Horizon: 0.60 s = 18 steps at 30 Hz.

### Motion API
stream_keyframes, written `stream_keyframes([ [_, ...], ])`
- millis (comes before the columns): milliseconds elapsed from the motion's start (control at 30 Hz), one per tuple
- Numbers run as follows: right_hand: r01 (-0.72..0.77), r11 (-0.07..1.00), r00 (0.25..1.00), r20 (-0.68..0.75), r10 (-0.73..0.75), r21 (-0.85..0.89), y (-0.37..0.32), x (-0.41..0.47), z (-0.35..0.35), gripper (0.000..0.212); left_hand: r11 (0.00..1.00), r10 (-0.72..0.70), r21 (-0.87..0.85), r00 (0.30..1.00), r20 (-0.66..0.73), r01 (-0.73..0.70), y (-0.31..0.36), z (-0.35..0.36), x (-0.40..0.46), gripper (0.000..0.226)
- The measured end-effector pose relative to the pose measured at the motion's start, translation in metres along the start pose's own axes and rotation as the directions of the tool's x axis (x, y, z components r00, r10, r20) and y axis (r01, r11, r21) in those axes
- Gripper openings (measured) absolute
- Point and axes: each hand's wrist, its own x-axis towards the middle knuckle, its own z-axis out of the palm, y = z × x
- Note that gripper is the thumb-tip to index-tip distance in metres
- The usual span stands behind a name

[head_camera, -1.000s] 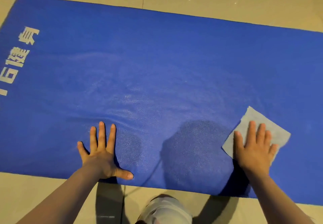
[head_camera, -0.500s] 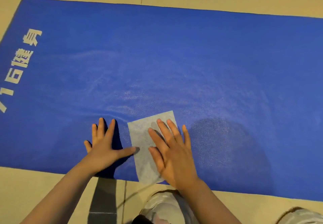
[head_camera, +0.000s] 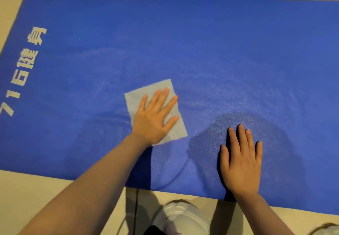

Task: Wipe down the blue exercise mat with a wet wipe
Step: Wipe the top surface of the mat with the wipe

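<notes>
- While the left hand presses flat, fingers straight and spread, on the wet wipe, nothing is pinched or curled round; the wipe sits pinned under the palm near the middle of the blue exercise mat, a bit toward the near edge.
- Right hand lies flat on the mat too, fingers straight, holding nothing, well to the right of the wipe and nearer the near edge.
- Mat's long axis runs left to right across the view; unwiped-looking stretch lies left of the wipe toward the white lettering and beyond it to the far edge, so left hand is nearer.
- Wipe: pale grey rectangle, flat, tilted slightly, one corner hidden under the hand.
- Mat surface shows faint damp streaks and a darker patch around the right hand.
- Beige tiled floor surrounds the mat.
</notes>
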Motion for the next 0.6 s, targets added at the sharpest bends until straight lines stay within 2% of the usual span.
stream_keyframes([
  [33, 0.001, 1.000, 1.000, 0.001, -0.001, -0.002, 0.000, 0.000, 0.000, 0.056, 0.985, -0.169, 0.016, 0.985, -0.035, 0.169, -0.027, -0.006, -0.001, 0.059],
  [67, -0.005, 1.000, 1.000, 0.002, 0.005, -0.002, 0.000, 0.000, 0.000, 0.056, 0.932, -0.361, 0.004, 0.932, -0.021, 0.361, -0.052, -0.013, -0.007, 0.058],
  [133, -0.017, 1.000, 1.000, -0.002, 0.017, -0.007, -0.002, 0.000, 0.000, 0.056, 0.732, -0.677, -0.032, 0.733, 0.066, 0.680, -0.088, -0.028, -0.031, 0.059],
  [167, -0.022, 1.000, 1.000, -0.012, 0.021, -0.009, -0.003, 0.000, 0.000, 0.056, 0.650, -0.755, -0.051, 0.652, 0.070, 0.758, -0.093, -0.034, -0.042, 0.061],
  [200, -0.026, 1.000, 0.999, -0.022, 0.026, -0.011, -0.004, 0.000, 0.001, 0.056, 0.600, -0.795, -0.054, 0.602, 0.066, 0.798, -0.091, -0.036, -0.047, 0.062],
  [233, -0.029, 0.999, 0.999, -0.025, 0.029, -0.013, -0.005, 0.000, 0.001, 0.056, 0.576, -0.814, -0.052, 0.578, 0.063, 0.816, -0.082, -0.033, -0.048, 0.063],
  [267, -0.031, 0.999, 0.999, -0.024, 0.030, -0.016, -0.006, -0.001, 0.001, 0.056, 0.580, -0.811, -0.047, 0.582, 0.064, 0.813, -0.068, -0.027, -0.046, 0.064],
  [300, -0.028, 0.999, 0.999, -0.021, 0.028, -0.020, -0.006, 0.000, 0.001, 0.056, 0.617, -0.783, -0.044, 0.619, 0.060, 0.786, -0.051, -0.021, -0.042, 0.065],
  [367, -0.023, 1.000, 1.000, -0.017, 0.023, -0.003, -0.006, 0.000, 0.001, 0.056, 0.765, -0.643, -0.052, 0.766, 0.012, 0.642, -0.013, -0.007, -0.040, 0.066],
  [467, -0.049, 0.990, 0.999, -0.006, 0.050, 0.132, -0.005, 0.004, -0.004, 0.055, 0.950, -0.312, 0.028, 0.950, -0.013, 0.312, 0.057, 0.010, -0.054, 0.066],
  [533, -0.060, 0.975, 0.998, -0.004, 0.063, 0.213, -0.003, 0.006, -0.007, 0.057, 0.995, -0.088, 0.050, 0.995, 0.047, 0.086, 0.099, 0.015, -0.066, 0.064],
  [600, -0.053, 0.971, 0.999, 0.007, 0.053, 0.234, 0.000, 0.005, -0.008, 0.057, 0.992, 0.112, 0.045, 0.985, 0.132, -0.119, 0.111, 0.014, -0.073, 0.061],
])
